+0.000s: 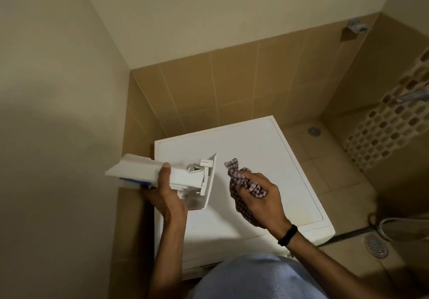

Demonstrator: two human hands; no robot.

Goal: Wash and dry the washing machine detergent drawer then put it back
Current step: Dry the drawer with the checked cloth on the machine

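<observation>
My left hand (165, 194) grips the white detergent drawer (148, 171) around its middle and holds it above the left front part of the white washing machine top (267, 157). The drawer lies roughly level, its front panel pointing right, with a blue insert showing at its left underside. My right hand (260, 196) is closed on a crumpled checked cloth (234, 171), a short way right of the drawer's front panel and apart from it. A black band sits on my right wrist.
Plain walls close in on the left and behind the machine. Tiled floor lies to the right, with one floor drain (375, 245) near the front and a second drain (313, 131) farther back. A metal hose (394, 222) curls at the right edge.
</observation>
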